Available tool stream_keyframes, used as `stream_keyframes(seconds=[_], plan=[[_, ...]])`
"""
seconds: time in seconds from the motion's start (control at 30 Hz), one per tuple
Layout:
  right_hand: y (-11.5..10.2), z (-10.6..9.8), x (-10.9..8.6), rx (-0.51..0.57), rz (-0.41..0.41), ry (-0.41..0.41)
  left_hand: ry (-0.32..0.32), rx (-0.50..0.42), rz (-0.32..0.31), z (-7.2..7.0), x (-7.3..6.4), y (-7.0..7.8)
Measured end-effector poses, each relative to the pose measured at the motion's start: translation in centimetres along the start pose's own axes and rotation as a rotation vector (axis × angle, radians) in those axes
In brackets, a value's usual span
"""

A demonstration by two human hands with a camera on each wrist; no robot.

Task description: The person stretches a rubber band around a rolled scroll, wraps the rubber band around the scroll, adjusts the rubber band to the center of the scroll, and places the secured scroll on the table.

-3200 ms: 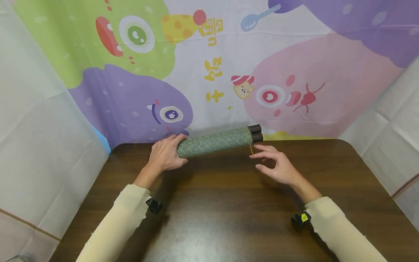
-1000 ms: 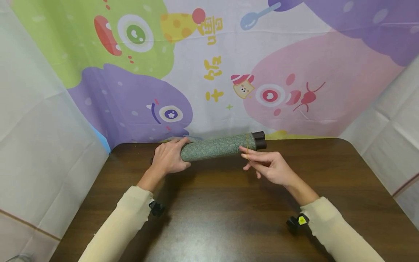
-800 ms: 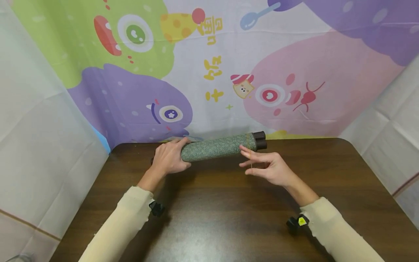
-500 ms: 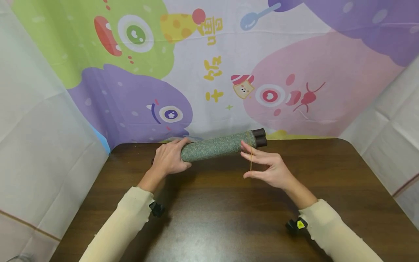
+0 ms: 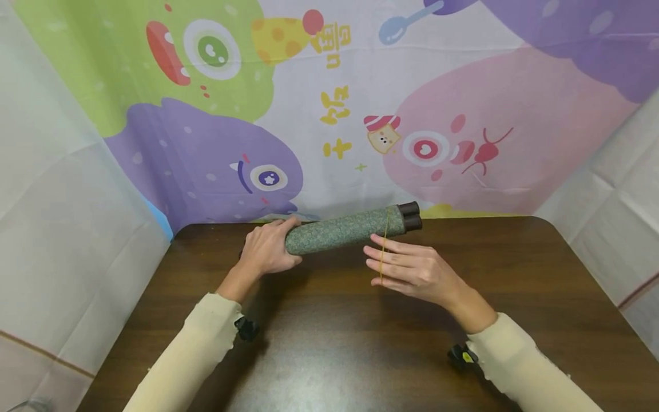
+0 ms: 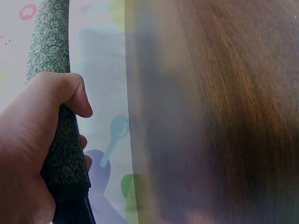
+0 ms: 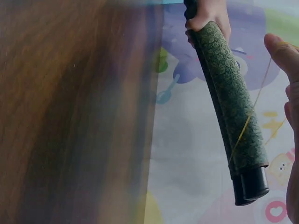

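Green scroll (image 5: 340, 232) gripped near one end by the left hand (image 5: 268, 247), thin yellow band (image 5: 382, 258) looped round its other end, stretched by the spread right hand (image 5: 419, 272)

Head view: three large yellow characters (image 5: 336, 106) printed on backdrop cloth (image 5: 360, 74), above and beyond left hand (image 5: 268, 246) and right hand (image 5: 419, 270), column falling between the two. Turned sideways: lowest, nearest the hands, appears to be 干; middle appears to be 饭; top one uncertain. Right wrist view: one character partly visible, appearing just beside right hand
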State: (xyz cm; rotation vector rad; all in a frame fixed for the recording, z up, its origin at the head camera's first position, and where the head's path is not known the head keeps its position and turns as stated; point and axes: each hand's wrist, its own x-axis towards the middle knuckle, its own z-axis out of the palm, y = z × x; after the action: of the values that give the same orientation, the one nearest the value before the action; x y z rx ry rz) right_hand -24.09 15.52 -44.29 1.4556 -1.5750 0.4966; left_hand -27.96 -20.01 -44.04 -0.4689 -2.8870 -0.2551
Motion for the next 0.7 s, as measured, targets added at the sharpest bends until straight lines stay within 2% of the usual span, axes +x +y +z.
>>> stream_keyframes(seconds=[0.1,0.23,0.57,0.7], plan=[[0.1,-0.1,0.1,-0.025,0.005,0.002,-0.006,0.000,-0.002,0.1,0.0,-0.1],[0.3,0.0,-0.4,-0.028,0.072,0.010,-0.005,0.000,-0.006,0.2,0.0,-0.1],[0.5,0.7,-1.7,-0.071,0.269,0.145,0.064,-0.030,-0.032,0.1,-0.1,-0.2],[0.5,0.8,-1.8,-0.101,0.287,0.130,0.079,-0.039,-0.041,0.0,-0.1,0.0]])
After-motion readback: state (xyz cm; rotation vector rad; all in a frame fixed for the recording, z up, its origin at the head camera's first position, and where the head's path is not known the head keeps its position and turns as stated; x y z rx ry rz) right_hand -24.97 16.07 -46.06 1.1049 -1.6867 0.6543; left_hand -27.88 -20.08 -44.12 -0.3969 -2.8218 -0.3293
